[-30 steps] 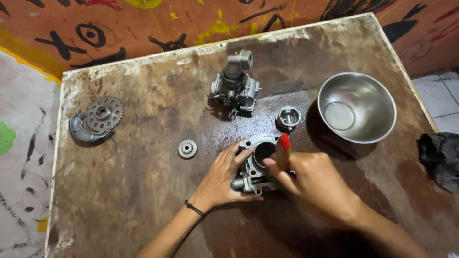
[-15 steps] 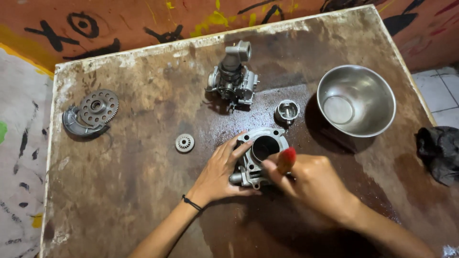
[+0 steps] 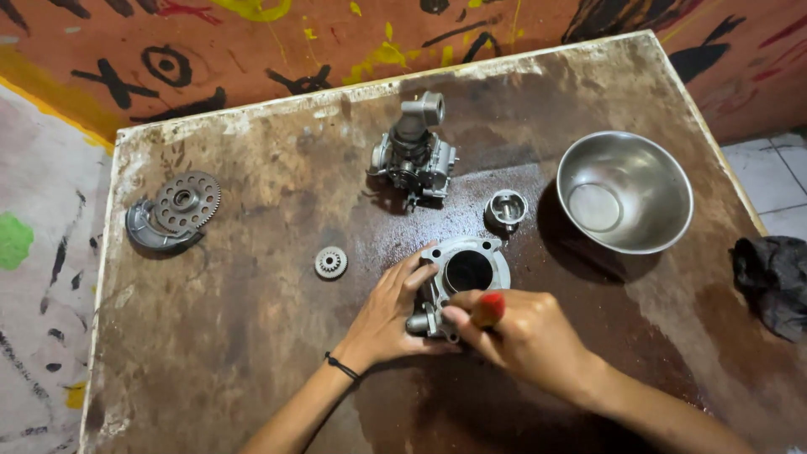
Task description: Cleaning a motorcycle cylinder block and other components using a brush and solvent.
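Head view, looking straight down: a stained brown counter [image 3: 252, 353] fills most of the frame and carries every part listed below. A steel bowl [image 3: 624, 192] sits toward the right side of the counter, upright and open at the top. A black rag [image 3: 773, 282] lies bunched at the right edge, well apart from the hands. A carburettor [image 3: 414, 153] stands near the far middle of the counter. A large gear wheel [image 3: 187, 200] rests on a curved grey metal piece [image 3: 151, 240] at the left side. An engine cylinder [image 3: 465, 273], grey metal with a round dark bore facing up, lies near the centre of the counter, just in front of the person. The left hand [image 3: 388, 315] is curled against the left side of the cylinder, fingers touching its rim and lower corner, steadying it. The right hand [image 3: 521, 332] is closed around a red-handled tool [image 3: 489, 308], only the red end showing between the fingers; the working end is hidden, and the fingertips meet the near edge of the cylinder. A piston [image 3: 507, 208] stands between the cylinder and the bowl, apart from both. A small gear [image 3: 331, 262] lies to the left of the cylinder, near the left hand but not touching it. A thin black band [image 3: 340, 366] circles the left wrist.
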